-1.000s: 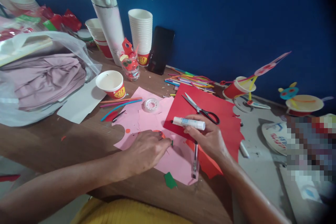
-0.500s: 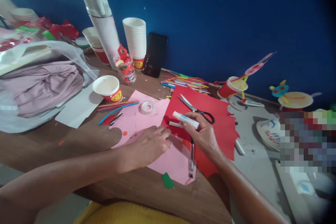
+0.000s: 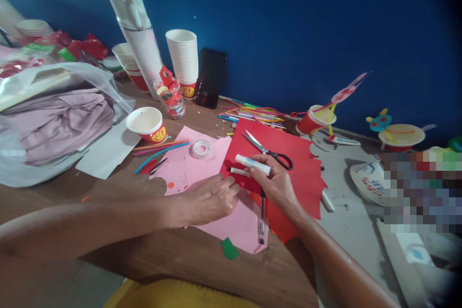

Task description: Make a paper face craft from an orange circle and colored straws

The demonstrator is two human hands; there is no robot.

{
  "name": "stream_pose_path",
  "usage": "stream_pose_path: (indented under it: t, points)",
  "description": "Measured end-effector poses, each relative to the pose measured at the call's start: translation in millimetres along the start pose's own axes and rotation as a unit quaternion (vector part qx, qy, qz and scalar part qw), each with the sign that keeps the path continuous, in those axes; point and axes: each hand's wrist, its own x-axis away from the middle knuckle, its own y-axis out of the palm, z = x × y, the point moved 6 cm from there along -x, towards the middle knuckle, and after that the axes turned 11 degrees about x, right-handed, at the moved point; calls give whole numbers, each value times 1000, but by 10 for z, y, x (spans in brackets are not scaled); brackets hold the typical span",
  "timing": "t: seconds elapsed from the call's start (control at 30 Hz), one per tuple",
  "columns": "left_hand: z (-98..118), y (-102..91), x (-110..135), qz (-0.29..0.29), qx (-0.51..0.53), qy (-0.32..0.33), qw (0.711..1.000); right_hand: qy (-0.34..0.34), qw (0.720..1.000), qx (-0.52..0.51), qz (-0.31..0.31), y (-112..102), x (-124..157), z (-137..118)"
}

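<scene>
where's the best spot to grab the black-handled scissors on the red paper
Probably by the black handle loops, coming from the right. The scissors lie flat on the red paper, blades open and pointing up-left, handles nearest the right hand, which holds a glue stick.

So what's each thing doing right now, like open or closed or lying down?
Glue stick: held in the right hand.
Left hand: fingers curled, pressing on the pink paper.
Scissors: blades open, lying on the red paper.
Pen: lying flat, capped.
Tape roll: lying flat.
Single paper cup: upright.
Stacked cups: upright.
</scene>
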Motion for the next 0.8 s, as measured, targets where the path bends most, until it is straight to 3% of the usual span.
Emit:
stream_pose_path:
  t: [0.33, 0.57, 0.8]
  points:
    - [-230, -66, 33, -17, 127, -75, 989, 0, 1000, -13, 16, -41, -34, 49]
    - [-281, -24, 1, -38, 158, -84, 983, -4, 1000, 11, 8, -19, -36, 53]
    - [-303, -119, -105, -73, 199, -93, 973, -1, 1000, 22, 2, -25, -25, 53]
